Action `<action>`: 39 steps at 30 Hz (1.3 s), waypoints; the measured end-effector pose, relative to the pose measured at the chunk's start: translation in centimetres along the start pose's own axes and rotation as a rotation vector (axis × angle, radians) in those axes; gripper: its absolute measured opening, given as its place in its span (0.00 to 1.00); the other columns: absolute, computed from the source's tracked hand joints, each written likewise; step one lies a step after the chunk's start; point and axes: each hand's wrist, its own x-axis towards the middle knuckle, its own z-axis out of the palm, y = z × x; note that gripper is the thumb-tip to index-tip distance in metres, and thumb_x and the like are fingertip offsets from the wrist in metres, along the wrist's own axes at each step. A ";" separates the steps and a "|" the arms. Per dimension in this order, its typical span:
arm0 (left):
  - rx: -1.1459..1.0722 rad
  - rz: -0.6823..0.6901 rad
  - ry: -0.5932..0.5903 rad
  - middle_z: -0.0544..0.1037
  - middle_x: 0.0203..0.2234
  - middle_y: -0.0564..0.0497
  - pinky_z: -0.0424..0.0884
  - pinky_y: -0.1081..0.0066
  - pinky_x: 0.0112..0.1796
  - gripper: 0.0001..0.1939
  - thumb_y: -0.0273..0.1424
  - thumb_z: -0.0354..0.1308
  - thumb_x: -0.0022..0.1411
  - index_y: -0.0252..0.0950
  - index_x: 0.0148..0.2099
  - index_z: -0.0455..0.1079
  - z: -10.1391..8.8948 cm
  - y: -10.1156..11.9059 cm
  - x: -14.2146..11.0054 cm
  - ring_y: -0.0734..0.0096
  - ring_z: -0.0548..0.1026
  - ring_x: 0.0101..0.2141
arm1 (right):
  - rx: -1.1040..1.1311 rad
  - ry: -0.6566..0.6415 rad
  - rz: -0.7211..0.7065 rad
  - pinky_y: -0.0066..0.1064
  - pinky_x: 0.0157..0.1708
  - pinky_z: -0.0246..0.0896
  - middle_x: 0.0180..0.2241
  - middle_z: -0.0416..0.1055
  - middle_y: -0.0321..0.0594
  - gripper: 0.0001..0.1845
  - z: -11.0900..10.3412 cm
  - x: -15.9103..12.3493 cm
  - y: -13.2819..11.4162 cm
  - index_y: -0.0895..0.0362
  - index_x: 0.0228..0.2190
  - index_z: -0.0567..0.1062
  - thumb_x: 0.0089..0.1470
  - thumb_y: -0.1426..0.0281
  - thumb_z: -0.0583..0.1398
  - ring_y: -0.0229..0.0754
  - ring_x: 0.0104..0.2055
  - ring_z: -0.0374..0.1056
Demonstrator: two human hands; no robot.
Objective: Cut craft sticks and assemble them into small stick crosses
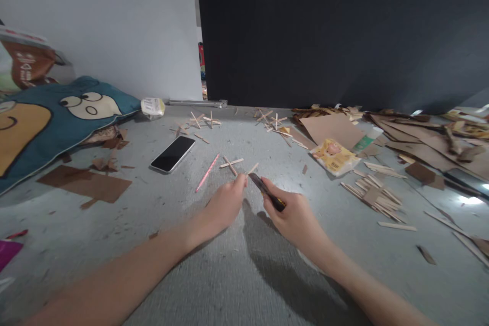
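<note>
Pinching stick (252, 168) between fingers of left hand (227, 201), likely to steady it near blade (256, 180). Gripping cutter (280, 204) in fingers of right hand (300, 216), angled inward, apparently for control. With crossed sticks (231, 163) just beyond, perhaps for easy reach.

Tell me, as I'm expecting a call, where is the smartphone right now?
In the head view, the smartphone lies screen up on the left, beyond the left hand, between the pink pencil-like stick and the teal cushion.
</note>
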 end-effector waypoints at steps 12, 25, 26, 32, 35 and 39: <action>-0.083 0.002 0.031 0.72 0.27 0.49 0.63 0.66 0.34 0.18 0.18 0.40 0.65 0.38 0.49 0.65 0.2 -0.2 0.0 0.57 0.76 0.31 | 0.055 -0.030 0.033 0.28 0.25 0.62 0.30 0.79 0.39 0.26 -0.3 0.5 -0.6 0.59 0.51 0.83 0.58 0.66 0.54 0.39 0.25 0.67; -0.016 -0.044 -0.012 0.74 0.31 0.49 0.62 0.68 0.33 0.18 0.16 0.41 0.66 0.37 0.51 0.65 -0.5 0.5 -0.1 0.60 0.76 0.33 | 0.208 -0.117 0.140 0.26 0.21 0.49 0.22 0.64 0.33 0.29 -0.3 0.7 -0.9 0.64 0.55 0.80 0.58 0.64 0.55 0.34 0.22 0.49; -0.015 -0.043 -0.006 0.74 0.31 0.49 0.62 0.68 0.33 0.18 0.16 0.41 0.66 0.36 0.51 0.65 -0.5 0.4 -0.1 0.61 0.76 0.33 | 0.217 -0.118 0.146 0.26 0.21 0.48 0.22 0.63 0.33 0.29 -0.3 0.7 -0.9 0.63 0.55 0.80 0.58 0.64 0.55 0.34 0.23 0.48; -0.008 -0.060 0.005 0.76 0.32 0.46 0.64 0.66 0.34 0.19 0.16 0.41 0.65 0.35 0.51 0.65 -0.5 0.5 -0.2 0.59 0.77 0.34 | 0.263 -0.129 0.185 0.27 0.20 0.45 0.21 0.57 0.30 0.29 -0.1 0.7 -1.0 0.63 0.56 0.79 0.58 0.63 0.55 0.33 0.22 0.44; -0.007 -0.052 0.012 0.76 0.33 0.45 0.65 0.65 0.35 0.19 0.16 0.40 0.65 0.35 0.51 0.66 -0.6 0.7 -0.3 0.57 0.77 0.35 | 0.280 -0.135 0.201 0.27 0.20 0.43 0.20 0.55 0.29 0.29 -0.1 0.7 -1.1 0.62 0.55 0.79 0.58 0.62 0.55 0.33 0.22 0.43; -0.014 -0.052 0.011 0.76 0.33 0.44 0.64 0.65 0.35 0.19 0.16 0.40 0.64 0.35 0.50 0.66 -0.8 0.9 -0.4 0.56 0.78 0.35 | 0.303 -0.143 0.196 0.27 0.19 0.43 0.20 0.55 0.28 0.28 -0.1 0.7 -1.2 0.61 0.55 0.80 0.58 0.63 0.55 0.33 0.21 0.43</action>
